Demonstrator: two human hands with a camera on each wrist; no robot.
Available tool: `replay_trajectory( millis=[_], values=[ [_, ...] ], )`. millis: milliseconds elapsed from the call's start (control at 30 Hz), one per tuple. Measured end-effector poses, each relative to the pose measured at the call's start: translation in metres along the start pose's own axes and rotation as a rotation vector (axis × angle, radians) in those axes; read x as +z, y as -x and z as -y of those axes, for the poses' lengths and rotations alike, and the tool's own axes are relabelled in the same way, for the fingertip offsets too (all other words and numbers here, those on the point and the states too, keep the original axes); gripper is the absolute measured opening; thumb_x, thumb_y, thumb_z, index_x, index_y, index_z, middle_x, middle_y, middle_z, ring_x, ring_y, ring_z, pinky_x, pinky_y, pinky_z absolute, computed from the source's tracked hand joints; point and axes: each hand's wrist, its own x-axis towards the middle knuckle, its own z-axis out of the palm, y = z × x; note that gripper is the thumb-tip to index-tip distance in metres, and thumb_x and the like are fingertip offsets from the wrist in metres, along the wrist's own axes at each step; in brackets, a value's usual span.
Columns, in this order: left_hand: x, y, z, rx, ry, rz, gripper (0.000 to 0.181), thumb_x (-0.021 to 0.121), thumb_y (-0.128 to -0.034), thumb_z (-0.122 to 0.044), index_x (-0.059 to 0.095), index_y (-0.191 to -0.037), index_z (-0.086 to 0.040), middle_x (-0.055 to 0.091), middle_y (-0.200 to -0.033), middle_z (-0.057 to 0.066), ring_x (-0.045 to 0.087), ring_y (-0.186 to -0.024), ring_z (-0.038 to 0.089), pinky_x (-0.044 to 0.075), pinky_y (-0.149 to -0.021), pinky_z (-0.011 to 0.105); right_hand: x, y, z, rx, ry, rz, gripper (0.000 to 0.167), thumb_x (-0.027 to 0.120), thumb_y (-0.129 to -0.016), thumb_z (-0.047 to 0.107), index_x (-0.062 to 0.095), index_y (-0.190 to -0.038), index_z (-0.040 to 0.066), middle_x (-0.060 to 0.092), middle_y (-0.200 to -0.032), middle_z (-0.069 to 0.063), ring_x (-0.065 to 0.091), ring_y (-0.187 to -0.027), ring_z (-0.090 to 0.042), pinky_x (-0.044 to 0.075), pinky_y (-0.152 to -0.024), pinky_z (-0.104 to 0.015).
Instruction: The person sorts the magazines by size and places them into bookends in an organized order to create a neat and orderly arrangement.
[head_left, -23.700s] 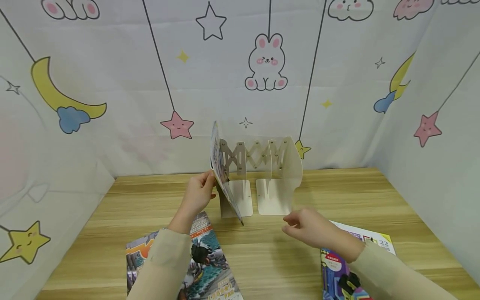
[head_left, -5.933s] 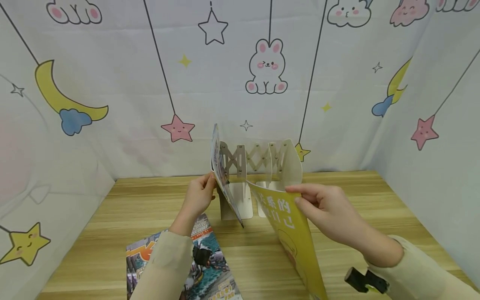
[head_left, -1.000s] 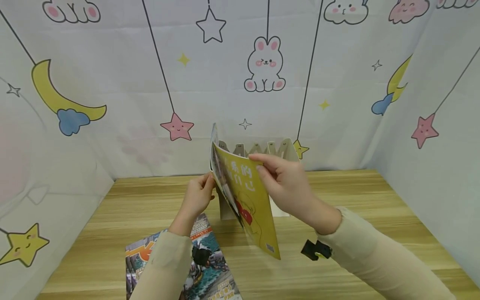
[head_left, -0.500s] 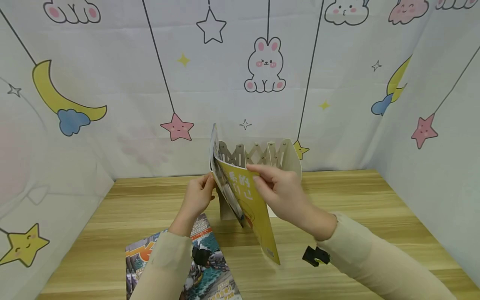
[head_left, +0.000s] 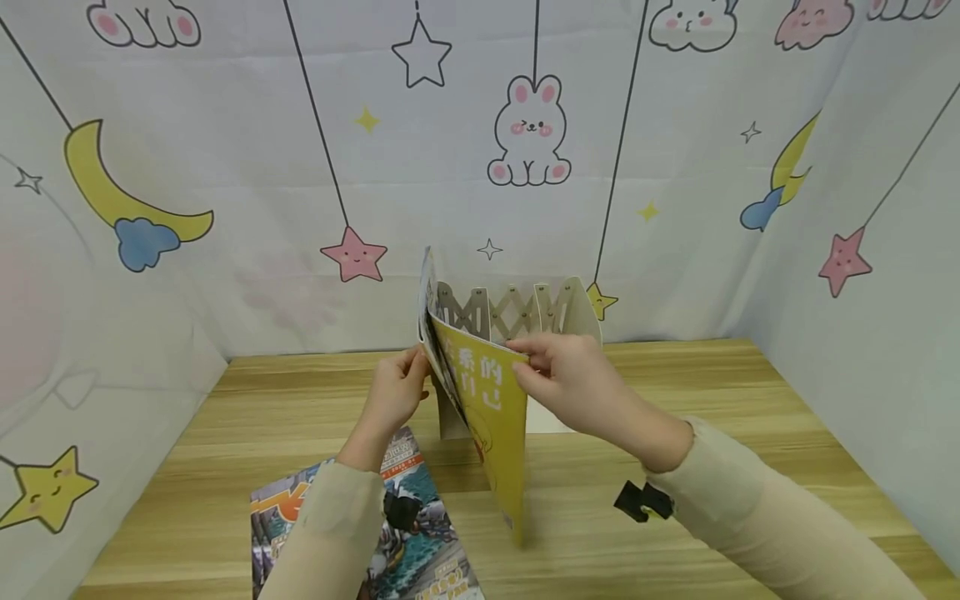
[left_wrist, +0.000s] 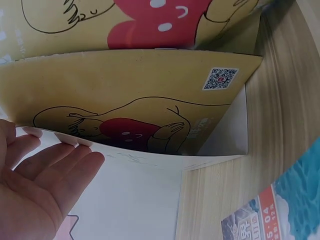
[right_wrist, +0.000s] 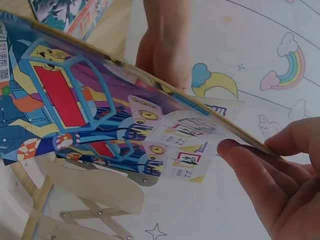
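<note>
Over wooden table (head_left: 735,400), before cartoon curtain (head_left: 262,100): right fingers (right_wrist: 256,187) tight on yellow magazine (head_left: 498,442), left fingers (left_wrist: 80,182) of unclear hold.

Yellow magazine (head_left: 495,425) in right hand (head_left: 573,383): smooth, softly shiny paper
Bookend (head_left: 585,312) at left hand (head_left: 393,387): smooth, pale, metal-looking
Magazines (head_left: 423,525) below left hand: glossy paper
Counter (head_left: 690,392) beneath both hands: smooth wood grain
Backdrop (head_left: 465,192) beyond both hands: matt, creased cloth
</note>
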Motion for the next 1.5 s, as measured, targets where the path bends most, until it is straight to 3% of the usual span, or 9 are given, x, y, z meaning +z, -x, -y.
replay_trajectory(
  millis=[167, 300, 467, 700, 833, 933, 1133, 1333, 1500],
  values=[
    [-0.001, 0.000, -0.001, -0.002, -0.005, 0.001, 0.041, 0.035, -0.1040, -0.019, 0.045, -0.138, 0.002, 0.056, -0.127, 0.027, 0.053, -0.121, 0.038, 0.054, -0.088, 0.045, -0.004, -0.002, 0.003, 0.085, -0.042, 0.066, 0.025, 0.055, -0.092, 0.006, 0.064, -0.114, -0.002, 0.054, -0.053, -0.001, 0.058, -0.049, -0.004, 0.046, -0.043, -0.017],
    [-0.001, 0.000, 0.000, 0.003, -0.013, 0.003, 0.041, 0.035, -0.1042, -0.020, 0.047, -0.137, 0.001, 0.056, -0.127, 0.027, 0.054, -0.120, 0.038, 0.054, -0.088, 0.045, -0.005, -0.002, 0.006, 0.076, -0.065, 0.039, 0.023, 0.055, -0.093, 0.006, 0.064, -0.114, -0.001, 0.058, -0.057, -0.005, 0.060, -0.053, -0.005, 0.054, -0.054, -0.018],
    [-0.001, 0.000, 0.001, 0.009, -0.014, 0.001, 0.040, 0.035, -0.1041, -0.020, 0.049, -0.136, 0.000, 0.057, -0.126, 0.026, 0.055, -0.119, 0.037, 0.054, -0.087, 0.045, -0.005, -0.003, 0.007, 0.000, -0.046, -0.026, 0.021, 0.057, -0.092, 0.004, 0.065, -0.110, -0.001, 0.063, -0.062, -0.002, 0.054, -0.050, -0.005, 0.050, -0.049, -0.021],
    [-0.001, -0.001, 0.002, 0.008, -0.022, -0.007, 0.039, 0.036, -0.1038, -0.019, 0.050, -0.135, 0.001, 0.057, -0.126, 0.027, 0.055, -0.119, 0.038, 0.055, -0.086, 0.044, -0.004, -0.006, 0.006, -0.063, -0.032, -0.092, 0.019, 0.058, -0.091, 0.002, 0.067, -0.107, -0.002, 0.058, -0.057, -0.002, 0.042, -0.044, -0.005, 0.040, -0.042, -0.020],
    [0.000, -0.002, 0.002, 0.014, -0.021, -0.023, 0.035, 0.038, -0.1032, -0.019, 0.062, -0.115, 0.003, 0.061, -0.117, 0.025, 0.058, -0.116, 0.037, 0.057, -0.082, 0.042, -0.003, -0.008, 0.005, -0.091, -0.036, -0.131, 0.018, 0.058, -0.090, 0.001, 0.067, -0.105, -0.003, 0.055, -0.055, -0.001, 0.035, -0.042, -0.004, 0.033, -0.040, -0.018],
    [0.001, -0.003, 0.003, 0.018, -0.016, -0.025, 0.034, 0.038, -0.1030, -0.019, 0.063, -0.102, 0.005, 0.062, -0.113, 0.025, 0.058, -0.115, 0.037, 0.057, -0.081, 0.041, -0.003, -0.009, 0.005, -0.094, -0.027, -0.150, 0.018, 0.058, -0.090, 0.001, 0.068, -0.105, -0.002, 0.052, -0.054, 0.002, 0.034, -0.042, -0.004, 0.030, -0.039, -0.017],
    [0.000, -0.003, 0.003, 0.010, -0.015, -0.022, 0.034, 0.038, -0.1032, -0.018, 0.063, -0.114, 0.003, 0.060, -0.116, 0.025, 0.056, -0.117, 0.038, 0.057, -0.083, 0.042, 0.000, -0.011, 0.004, -0.087, -0.033, -0.159, 0.018, 0.057, -0.091, 0.002, 0.067, -0.106, -0.003, 0.045, -0.051, 0.003, 0.031, -0.041, -0.003, 0.027, -0.039, -0.017],
    [0.001, -0.002, 0.001, 0.020, -0.011, -0.030, 0.034, 0.039, -0.1029, -0.020, 0.055, -0.080, -0.001, 0.062, -0.102, 0.022, 0.058, -0.114, 0.037, 0.057, -0.082, 0.042, 0.004, -0.014, 0.000, -0.109, -0.009, -0.180, 0.018, 0.057, -0.091, 0.002, 0.067, -0.106, -0.002, 0.040, -0.049, 0.005, 0.026, -0.041, -0.002, 0.024, -0.040, -0.016],
    [0.001, -0.002, 0.001, 0.030, -0.006, -0.032, 0.035, 0.038, -0.1031, -0.020, 0.052, -0.077, -0.002, 0.062, -0.101, 0.022, 0.058, -0.114, 0.037, 0.057, -0.083, 0.043, 0.008, -0.017, -0.004, -0.115, 0.008, -0.198, 0.017, 0.057, -0.091, 0.002, 0.068, -0.104, -0.002, 0.040, -0.049, 0.004, 0.025, -0.041, -0.002, 0.024, -0.040, -0.017]
  ],
)
